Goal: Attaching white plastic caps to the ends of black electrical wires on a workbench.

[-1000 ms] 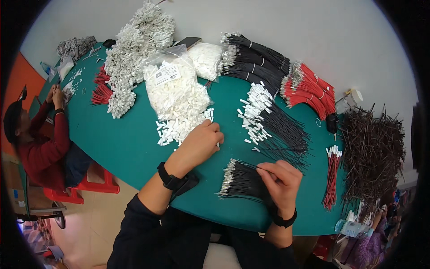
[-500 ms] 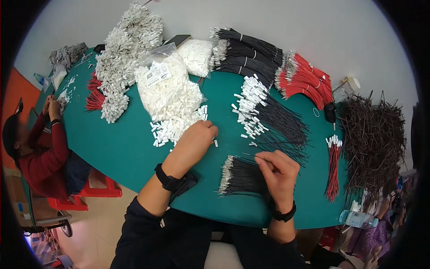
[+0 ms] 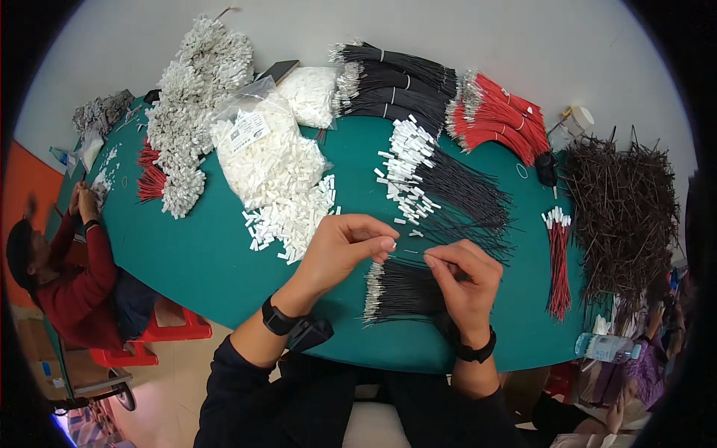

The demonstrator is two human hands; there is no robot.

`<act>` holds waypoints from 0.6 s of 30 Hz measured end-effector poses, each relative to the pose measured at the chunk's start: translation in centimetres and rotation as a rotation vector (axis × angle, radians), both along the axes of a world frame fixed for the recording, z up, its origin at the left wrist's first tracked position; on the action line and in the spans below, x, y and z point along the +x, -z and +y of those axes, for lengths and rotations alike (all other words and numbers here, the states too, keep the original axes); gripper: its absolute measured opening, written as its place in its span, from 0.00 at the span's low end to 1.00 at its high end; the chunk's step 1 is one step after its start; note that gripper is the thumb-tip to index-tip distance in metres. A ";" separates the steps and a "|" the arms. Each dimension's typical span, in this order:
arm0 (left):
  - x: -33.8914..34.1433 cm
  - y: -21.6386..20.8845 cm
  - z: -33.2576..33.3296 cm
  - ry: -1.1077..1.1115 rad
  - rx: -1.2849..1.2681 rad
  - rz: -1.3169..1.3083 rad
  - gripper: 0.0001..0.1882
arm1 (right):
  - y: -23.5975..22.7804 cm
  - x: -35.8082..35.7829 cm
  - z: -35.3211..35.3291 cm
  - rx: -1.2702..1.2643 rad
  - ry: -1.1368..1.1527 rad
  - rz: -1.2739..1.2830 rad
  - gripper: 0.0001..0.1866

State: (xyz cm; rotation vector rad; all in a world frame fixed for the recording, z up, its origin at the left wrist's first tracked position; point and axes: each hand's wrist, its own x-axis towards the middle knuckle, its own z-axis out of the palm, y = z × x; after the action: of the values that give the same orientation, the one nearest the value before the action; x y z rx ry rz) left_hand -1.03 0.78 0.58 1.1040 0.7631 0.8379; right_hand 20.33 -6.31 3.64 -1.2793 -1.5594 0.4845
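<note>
My left hand (image 3: 351,246) is closed in a pinch on a small white connector housing (image 3: 393,245), which barely shows at the fingertips. Facing it, my right hand (image 3: 467,280) pinches a thin black wire, its bare metal terminal (image 3: 411,252) pointing left toward the housing, with a small gap between them. Below the hands lies a row of black wires (image 3: 407,293) with silver terminals on their left ends, partly behind my right hand. Beyond them rests a heap of black wires with white housings (image 3: 411,168). Loose white housings (image 3: 295,228) spill from a clear bag (image 3: 258,153).
Bundles of black wires (image 3: 403,82) and red wires (image 3: 497,119) lie along the back. A small red bunch (image 3: 558,269) and a dark tangled wire pile (image 3: 624,216) are at right, near a plastic bottle (image 3: 609,349). At far left, another person (image 3: 75,291) works at the green table (image 3: 179,254).
My left hand has moved from the loose housings rightward and nearer, bringing a white housing close to the wire's terminal. My right hand stays nearly in place with the wire. The view has shifted slightly.
</note>
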 end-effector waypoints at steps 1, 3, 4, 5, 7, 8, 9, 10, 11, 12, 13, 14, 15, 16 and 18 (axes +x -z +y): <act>0.1 0.0 -0.1 0.009 -0.032 -0.008 0.10 | 0.0 0.0 0.1 0.009 -0.008 0.020 0.07; 0.1 0.1 -0.1 0.009 -0.028 -0.009 0.10 | 0.1 0.1 0.1 0.014 -0.007 0.013 0.07; 0.1 0.2 -0.2 0.005 -0.021 -0.010 0.10 | 0.2 0.1 0.1 0.022 -0.008 0.007 0.07; 0.3 0.1 -0.2 0.007 -0.024 -0.010 0.10 | 0.3 0.1 0.2 0.020 -0.007 0.007 0.07; 0.6 0.0 -0.5 -0.044 -0.015 -0.040 0.10 | 0.3 0.0 0.2 0.054 -0.001 -0.007 0.07; 0.6 0.1 -0.5 -0.042 -0.017 -0.040 0.10 | 0.3 0.0 0.2 0.052 0.001 -0.006 0.07; 0.5 0.1 -0.5 -0.042 -0.018 -0.030 0.10 | 0.4 0.0 0.2 0.050 0.010 -0.022 0.07; 0.5 0.1 -0.5 -0.041 -0.018 -0.021 0.10 | 0.4 0.0 0.2 0.048 0.019 -0.038 0.07; 0.5 0.0 -0.6 -0.040 -0.019 -0.020 0.10 | 0.5 0.0 0.2 0.047 0.020 -0.038 0.07; 0.5 -0.1 -0.7 -0.040 -0.011 -0.013 0.10 | 0.5 -0.1 0.2 0.061 0.020 -0.060 0.08; 0.6 -0.1 -0.7 -0.041 -0.003 -0.007 0.10 | 0.5 -0.1 0.2 0.076 0.021 -0.082 0.08; 0.5 -0.1 -0.7 -0.040 -0.003 -0.006 0.10 | 0.5 -0.1 0.2 0.075 0.022 -0.082 0.08; 0.5 0.0 -0.7 -0.032 -0.001 -0.014 0.10 | 0.5 -0.1 0.2 0.079 0.023 -0.080 0.08; 0.5 0.0 -0.7 -0.023 0.000 -0.021 0.10 | 0.5 -0.1 0.2 0.082 0.024 -0.078 0.08; 0.5 0.0 -0.7 -0.012 -0.009 -0.032 0.10 | 0.6 -0.2 0.2 0.084 0.026 -0.078 0.08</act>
State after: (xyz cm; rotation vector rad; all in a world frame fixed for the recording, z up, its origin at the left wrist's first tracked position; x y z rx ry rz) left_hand -0.49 0.10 0.60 1.0770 0.7470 0.8590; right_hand 20.17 -6.07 3.05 -1.2657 -1.6091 0.3517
